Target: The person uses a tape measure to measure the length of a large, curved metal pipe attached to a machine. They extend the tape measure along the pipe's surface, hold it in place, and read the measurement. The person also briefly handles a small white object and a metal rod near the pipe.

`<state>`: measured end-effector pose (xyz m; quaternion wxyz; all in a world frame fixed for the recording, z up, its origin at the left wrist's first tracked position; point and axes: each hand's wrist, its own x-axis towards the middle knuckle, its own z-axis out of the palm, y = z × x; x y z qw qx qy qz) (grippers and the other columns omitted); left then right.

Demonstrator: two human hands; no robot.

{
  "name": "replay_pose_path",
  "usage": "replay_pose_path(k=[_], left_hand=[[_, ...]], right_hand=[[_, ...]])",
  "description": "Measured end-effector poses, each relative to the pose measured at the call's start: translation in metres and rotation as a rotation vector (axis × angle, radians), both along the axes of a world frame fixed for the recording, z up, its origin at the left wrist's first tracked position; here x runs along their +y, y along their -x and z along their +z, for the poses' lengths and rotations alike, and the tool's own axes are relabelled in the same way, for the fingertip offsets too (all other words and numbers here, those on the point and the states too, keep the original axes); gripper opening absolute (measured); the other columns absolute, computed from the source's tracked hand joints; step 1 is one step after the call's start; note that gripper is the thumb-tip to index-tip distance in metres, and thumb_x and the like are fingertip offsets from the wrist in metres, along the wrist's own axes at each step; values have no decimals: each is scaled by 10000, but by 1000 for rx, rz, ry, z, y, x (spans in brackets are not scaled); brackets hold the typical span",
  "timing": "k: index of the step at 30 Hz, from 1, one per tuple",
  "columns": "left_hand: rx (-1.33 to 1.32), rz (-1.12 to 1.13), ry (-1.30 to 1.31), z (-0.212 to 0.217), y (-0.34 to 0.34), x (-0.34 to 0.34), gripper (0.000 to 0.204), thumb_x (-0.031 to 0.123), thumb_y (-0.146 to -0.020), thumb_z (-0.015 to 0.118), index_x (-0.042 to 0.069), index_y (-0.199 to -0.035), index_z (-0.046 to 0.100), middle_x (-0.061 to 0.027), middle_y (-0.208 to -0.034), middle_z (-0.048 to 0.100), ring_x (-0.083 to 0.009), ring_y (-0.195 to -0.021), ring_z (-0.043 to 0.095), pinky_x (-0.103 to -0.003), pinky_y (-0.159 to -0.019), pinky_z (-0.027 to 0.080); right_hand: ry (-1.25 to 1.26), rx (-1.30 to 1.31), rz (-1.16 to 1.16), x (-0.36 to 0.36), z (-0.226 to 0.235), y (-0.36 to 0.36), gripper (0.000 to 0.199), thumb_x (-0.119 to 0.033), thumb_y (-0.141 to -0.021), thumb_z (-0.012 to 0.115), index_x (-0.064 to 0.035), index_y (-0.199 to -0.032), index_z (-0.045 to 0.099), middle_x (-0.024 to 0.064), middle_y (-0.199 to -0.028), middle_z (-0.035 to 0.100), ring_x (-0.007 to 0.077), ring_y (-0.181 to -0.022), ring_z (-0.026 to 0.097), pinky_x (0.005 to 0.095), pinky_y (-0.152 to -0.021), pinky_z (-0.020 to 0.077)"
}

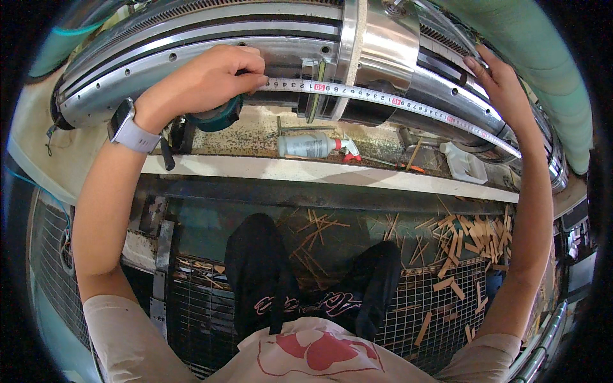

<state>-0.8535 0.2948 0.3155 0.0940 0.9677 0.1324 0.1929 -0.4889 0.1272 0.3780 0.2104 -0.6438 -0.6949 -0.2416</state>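
Note:
A white tape measure [357,92] stretches along the front of a long metal machine bed, its printed side facing up. My left hand [233,73] pinches its left part between thumb and fingers. Just under that hand is a teal and black rounded object [220,116]; whether it is the tape's case I cannot tell. The tape crosses a shiny metal carriage [386,48] and its right end passes behind my right forearm. Up at the machine's far right, my right hand [501,80] has thumb and fingers closed at the lower end of a thin metal rod [447,22].
On the ledge below lie a spray bottle [306,146] with a red-tipped nozzle and a white plastic container [463,163]. Wood strips [469,239] litter the floor and wire mesh [408,300]. A large green roll [543,57] spans the upper right. My knees are below the ledge.

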Motion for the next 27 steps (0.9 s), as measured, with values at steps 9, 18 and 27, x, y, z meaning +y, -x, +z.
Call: replay_pose_path(k=[9,18,27], left_hand=[[0,16,17,-1,0,-3,211,92,-839,537,-36,-736,404,-87,-684,370,-206,-645,371,-297,-627,348],[-20,32,16,0,2,-6,215,97,-835,544,-25,-721,408,-91,-697,392,-219,-654,390,-309,-629,358],[-65,3,126,-50,-6,-40,200,187,-747,627,29,-707,511,-110,-679,472,-264,-642,494,-364,-598,409]], right_hand=[[-106,240,100,-60,-81,-13,257,2,-759,568,-55,-1008,546,69,-779,598,179,-663,558,299,-586,441],[237,266,150,-15,-280,-16,286,-26,-726,592,-56,-994,498,159,-989,544,379,-740,574,447,-631,476],[227,327,-191,23,-356,2,382,-73,-773,527,-133,-1147,485,139,-1121,516,375,-785,592,463,-675,491]])
